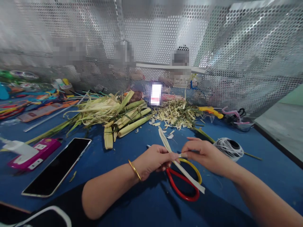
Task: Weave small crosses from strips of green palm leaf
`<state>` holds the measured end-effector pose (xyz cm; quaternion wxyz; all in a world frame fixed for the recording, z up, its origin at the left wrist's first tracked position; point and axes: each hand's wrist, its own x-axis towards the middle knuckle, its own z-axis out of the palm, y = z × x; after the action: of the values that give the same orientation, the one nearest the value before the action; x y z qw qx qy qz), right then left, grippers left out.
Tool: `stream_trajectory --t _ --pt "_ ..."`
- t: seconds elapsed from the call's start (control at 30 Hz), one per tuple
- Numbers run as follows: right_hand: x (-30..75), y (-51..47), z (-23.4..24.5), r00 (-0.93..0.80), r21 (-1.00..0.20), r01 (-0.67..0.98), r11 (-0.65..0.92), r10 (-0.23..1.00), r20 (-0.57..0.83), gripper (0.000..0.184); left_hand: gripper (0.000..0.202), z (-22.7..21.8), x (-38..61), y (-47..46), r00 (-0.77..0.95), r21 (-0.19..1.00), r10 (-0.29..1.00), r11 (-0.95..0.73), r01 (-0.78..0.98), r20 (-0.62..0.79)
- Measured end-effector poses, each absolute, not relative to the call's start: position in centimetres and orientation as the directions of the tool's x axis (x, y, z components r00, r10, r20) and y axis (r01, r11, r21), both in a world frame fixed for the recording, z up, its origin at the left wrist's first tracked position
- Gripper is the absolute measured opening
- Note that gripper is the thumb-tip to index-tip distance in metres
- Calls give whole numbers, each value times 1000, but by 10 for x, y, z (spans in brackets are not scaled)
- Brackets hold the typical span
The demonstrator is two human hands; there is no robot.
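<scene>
My left hand (153, 159) and my right hand (203, 154) meet above the blue table (99, 157), both pinching a long pale leaf strip (187, 175). The strip runs from behind my left fingers at the upper left down to the lower right. Under the strip lie scissors with a red and a yellow handle loop (183, 190). A gold bangle (134, 169) sits on my left wrist.
A pile of green stalks and husks (113, 115) lies behind, with cut leaf scraps (176, 113) beside it. A spool of white string (229, 147) is right of my hand. A black phone (56, 167) and a pink device (35, 153) lie left. Perforated metal screen behind, people beyond it.
</scene>
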<state>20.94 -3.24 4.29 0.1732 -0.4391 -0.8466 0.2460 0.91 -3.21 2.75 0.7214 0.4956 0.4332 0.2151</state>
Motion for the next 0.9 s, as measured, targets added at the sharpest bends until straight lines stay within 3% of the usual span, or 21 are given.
stream_trajectory --t 0.1,0.2,0.3,0.37,0.43,0.53,0.7,0.8,0.9 --pt "207 -30 37 -528 -471 687 553 826 198 26 40 27 9 -32 538 905 738 407 126 -407" --pt "204 -34 37 -453 -282 767 576 798 399 23 36 25 9 -32 505 899 759 429 89 -412" --pt "202 -46 48 -322 -57 869 492 648 690 16 34 26 9 -31 483 882 790 465 -72 -377" --pt "198 -57 55 -317 44 875 483 500 806 17 31 27 8 -29 475 849 810 484 -211 -344" --pt "191 -65 56 -487 164 780 603 422 765 21 27 28 7 -28 454 813 827 494 -308 -331" --pt "177 -66 43 -749 296 608 737 408 523 32 20 28 7 -27 425 789 847 487 -375 -320" --pt "164 -56 17 -814 411 565 715 404 417 33 25 25 8 -27 408 801 856 473 -367 -319" --pt "165 -56 13 -805 393 566 724 384 452 36 24 26 9 -28 399 797 855 480 -368 -331" --pt "165 -60 11 -762 266 559 785 361 538 35 21 27 10 -29 393 774 853 494 -396 -344"
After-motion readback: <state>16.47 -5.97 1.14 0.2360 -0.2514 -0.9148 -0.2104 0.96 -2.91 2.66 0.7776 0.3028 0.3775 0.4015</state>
